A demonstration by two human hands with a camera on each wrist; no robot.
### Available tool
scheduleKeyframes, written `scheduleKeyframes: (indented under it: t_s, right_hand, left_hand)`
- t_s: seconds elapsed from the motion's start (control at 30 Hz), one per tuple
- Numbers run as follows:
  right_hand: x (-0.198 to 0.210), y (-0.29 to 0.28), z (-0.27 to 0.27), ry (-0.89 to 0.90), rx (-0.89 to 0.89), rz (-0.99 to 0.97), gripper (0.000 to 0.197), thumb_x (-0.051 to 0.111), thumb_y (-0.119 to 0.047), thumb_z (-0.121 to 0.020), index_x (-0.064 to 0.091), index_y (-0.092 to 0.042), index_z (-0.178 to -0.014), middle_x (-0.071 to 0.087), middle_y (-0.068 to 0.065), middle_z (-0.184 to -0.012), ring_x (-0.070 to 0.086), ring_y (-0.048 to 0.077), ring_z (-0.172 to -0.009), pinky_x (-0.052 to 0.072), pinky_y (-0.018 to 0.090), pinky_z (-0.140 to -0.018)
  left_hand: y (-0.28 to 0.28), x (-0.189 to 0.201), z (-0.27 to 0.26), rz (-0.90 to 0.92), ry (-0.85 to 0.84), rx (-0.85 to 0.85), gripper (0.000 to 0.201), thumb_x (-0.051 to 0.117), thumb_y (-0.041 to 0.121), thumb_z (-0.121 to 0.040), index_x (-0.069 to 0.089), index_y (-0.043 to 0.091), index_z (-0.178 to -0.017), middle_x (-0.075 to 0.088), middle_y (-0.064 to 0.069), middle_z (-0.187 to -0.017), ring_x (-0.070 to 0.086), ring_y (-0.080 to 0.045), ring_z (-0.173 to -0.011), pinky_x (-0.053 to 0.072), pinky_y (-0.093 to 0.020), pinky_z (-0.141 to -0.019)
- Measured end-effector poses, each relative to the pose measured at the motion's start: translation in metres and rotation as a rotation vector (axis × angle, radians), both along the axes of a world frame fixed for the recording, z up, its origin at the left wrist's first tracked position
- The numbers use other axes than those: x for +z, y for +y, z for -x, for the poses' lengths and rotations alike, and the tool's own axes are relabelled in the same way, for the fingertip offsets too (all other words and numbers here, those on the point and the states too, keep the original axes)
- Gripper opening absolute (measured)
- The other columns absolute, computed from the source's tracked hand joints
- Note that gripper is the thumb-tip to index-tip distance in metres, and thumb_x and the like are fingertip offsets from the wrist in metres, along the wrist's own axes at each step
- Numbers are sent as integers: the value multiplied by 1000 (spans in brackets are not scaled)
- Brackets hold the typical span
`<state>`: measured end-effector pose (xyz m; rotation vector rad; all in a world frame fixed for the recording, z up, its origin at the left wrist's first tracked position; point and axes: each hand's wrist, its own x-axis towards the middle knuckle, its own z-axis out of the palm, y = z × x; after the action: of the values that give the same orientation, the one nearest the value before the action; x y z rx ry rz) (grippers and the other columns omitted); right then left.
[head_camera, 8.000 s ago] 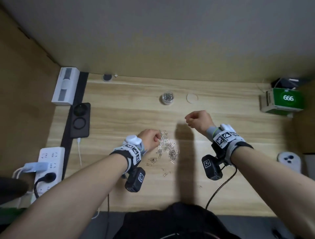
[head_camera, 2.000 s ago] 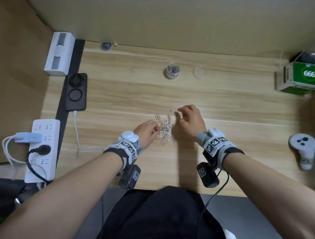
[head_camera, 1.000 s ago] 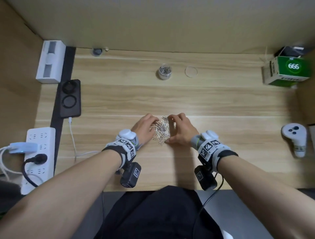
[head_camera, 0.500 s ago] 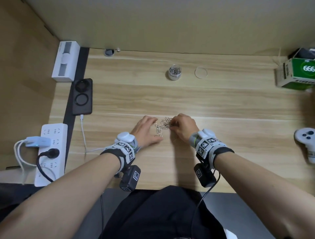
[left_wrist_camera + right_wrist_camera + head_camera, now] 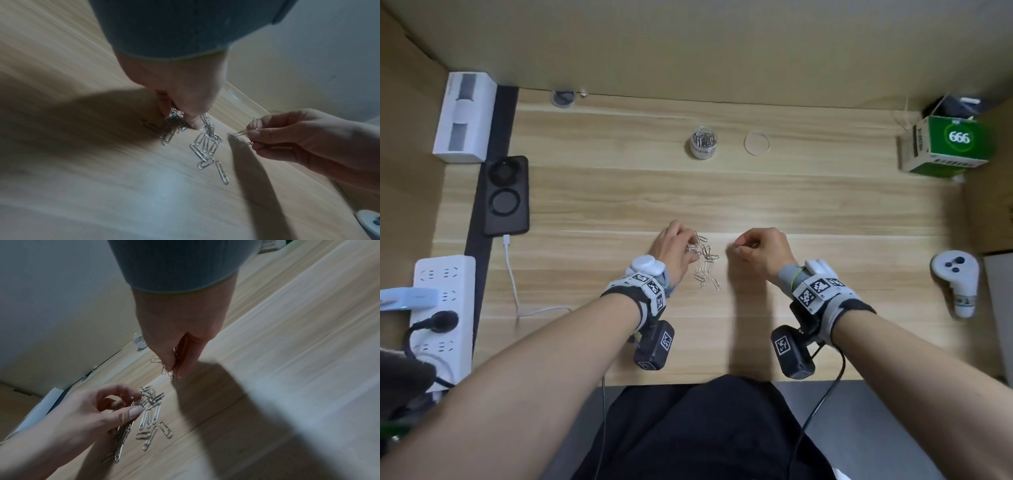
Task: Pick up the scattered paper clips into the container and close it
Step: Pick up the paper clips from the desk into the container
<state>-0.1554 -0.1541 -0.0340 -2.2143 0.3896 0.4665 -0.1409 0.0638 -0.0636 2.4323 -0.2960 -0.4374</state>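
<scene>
Silver paper clips (image 5: 705,263) lie in a loose heap on the wooden desk (image 5: 825,212) between my hands. My left hand (image 5: 678,251) pinches a bunch of clips (image 5: 174,123) at the heap's left side, fingertips low on the desk. My right hand (image 5: 753,253), lifted just right of the heap, pinches a few clips (image 5: 170,369) that stick out of its fingertips (image 5: 252,134). The small clear container (image 5: 703,142), partly filled with clips, stands open at the back centre. Its round clear lid (image 5: 756,144) lies flat to its right.
A black charging pad (image 5: 506,195) and white power strip (image 5: 443,308) line the left edge, with a white box (image 5: 464,116) behind. A green box (image 5: 948,147) sits at the back right, a white controller (image 5: 957,277) at the right. A white cable (image 5: 515,287) trails near my left arm.
My hands had swept the clips into a heap; now the right hand has drawn away to the right and risen with a few clips, while the left stays at the heap.
</scene>
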Motion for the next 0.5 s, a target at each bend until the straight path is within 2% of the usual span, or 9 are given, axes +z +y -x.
scheduleKeyframes:
  t_s: [0.1,0.23,0.33,0.4,0.5]
  right_hand:
    - [-2,-9,-3,32,-32,-39,11,78,-13,-74,73,-22,-70,73,-4,-71,68,17,-70,60,43,-79]
    - [-2,-16,-10,72,-51,-74,11,79,-12,-75,73,-19,-70,75,3,-71,67,15,-63,61,46,-76]
    - [3,-20,-26,78,-37,-76,18,78,-9,-75,71,-23,-66,73,2,-68,66,14,-62,61,41,-76]
    - [5,-20,-36,78,-22,-66,21,77,-9,-76,70,-25,-66,71,0,-66,65,15,-62,60,38,-75]
    - [4,-22,-57,81,-13,-87,18,77,-9,-77,71,-23,-68,71,3,-67,65,17,-62,59,39,-74]
  left_hand:
    - [-8,0,-5,-25,0,39,16,78,18,-77,65,15,-86,52,1,-97,53,-21,-93,42,-32,-76]
    - [-10,5,-10,-110,8,-66,16,72,26,-84,61,14,-83,48,0,-95,47,-18,-91,29,-27,-67]
    - [-9,8,-17,-141,-13,-138,20,69,28,-87,62,10,-84,48,-3,-99,48,-20,-89,40,-32,-67]
    - [-6,10,-22,-154,-7,-177,21,70,27,-87,63,7,-84,48,-5,-100,48,-20,-88,42,-33,-67]
    - [-5,12,-36,-181,-8,-223,20,70,22,-87,61,5,-85,50,-7,-98,50,-24,-87,46,-38,-69]
